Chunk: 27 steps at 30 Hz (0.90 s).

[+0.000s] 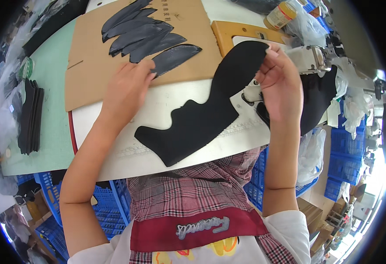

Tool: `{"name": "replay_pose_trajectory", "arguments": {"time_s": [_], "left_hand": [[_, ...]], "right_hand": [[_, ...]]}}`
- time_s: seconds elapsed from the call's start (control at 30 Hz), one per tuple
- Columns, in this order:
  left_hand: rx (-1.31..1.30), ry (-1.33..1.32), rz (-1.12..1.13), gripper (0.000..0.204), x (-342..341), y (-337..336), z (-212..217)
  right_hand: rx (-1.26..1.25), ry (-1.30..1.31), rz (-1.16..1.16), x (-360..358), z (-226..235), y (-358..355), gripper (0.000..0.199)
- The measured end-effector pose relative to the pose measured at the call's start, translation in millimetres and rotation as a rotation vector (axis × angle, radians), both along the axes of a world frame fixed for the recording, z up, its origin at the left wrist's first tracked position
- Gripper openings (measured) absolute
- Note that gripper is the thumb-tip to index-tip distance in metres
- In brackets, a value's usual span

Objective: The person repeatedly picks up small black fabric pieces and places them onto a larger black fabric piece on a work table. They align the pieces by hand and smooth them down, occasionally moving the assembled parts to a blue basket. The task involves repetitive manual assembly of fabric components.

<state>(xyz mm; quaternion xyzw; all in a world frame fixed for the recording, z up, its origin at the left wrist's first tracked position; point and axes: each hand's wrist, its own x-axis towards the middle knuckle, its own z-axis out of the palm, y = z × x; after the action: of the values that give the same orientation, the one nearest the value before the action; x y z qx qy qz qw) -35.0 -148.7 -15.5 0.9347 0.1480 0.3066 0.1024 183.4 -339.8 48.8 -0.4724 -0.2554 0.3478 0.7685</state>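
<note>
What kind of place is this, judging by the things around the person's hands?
Probably a sewing workshop, perhaps for shoe parts: a sewing machine, a large black cut fabric piece held by the right hand, and dark leaf-shaped pieces fanned on cardboard.

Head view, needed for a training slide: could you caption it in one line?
Right hand lifts one end of a black fabric piece at the sewing machine; left hand touches dark leaf-shaped cutouts on cardboard.

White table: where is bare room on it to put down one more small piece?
The white table is bare between the cardboard sheet and the large black fabric piece, below the left hand. The green mat is also open. Around the right hand and sewing machine it is crowded.
</note>
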Motion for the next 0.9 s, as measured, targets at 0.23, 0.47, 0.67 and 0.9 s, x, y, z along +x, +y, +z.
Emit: {"name": "replay_pose_trajectory", "arguments": {"time_s": [0.23,0.47,0.67,0.9], "left_hand": [[-0.445,-0.097,0.126,0.007,-2,4,-10],[-0.462,-0.111,0.189,0.009,-20,2,-6],[-0.608,-0.219,0.191,0.022,-23,-6,5],[-1.708,-0.138,-0.292,0.026,-22,-64,21]], "right_hand": [[0.010,0.031,0.049,-14,-6,-6,0.013],[-0.014,0.056,0.075,-22,-16,2,0.014],[0.018,0.104,0.140,-36,-16,23,0.015],[0.099,0.213,0.179,-46,-18,28,0.019]]}}
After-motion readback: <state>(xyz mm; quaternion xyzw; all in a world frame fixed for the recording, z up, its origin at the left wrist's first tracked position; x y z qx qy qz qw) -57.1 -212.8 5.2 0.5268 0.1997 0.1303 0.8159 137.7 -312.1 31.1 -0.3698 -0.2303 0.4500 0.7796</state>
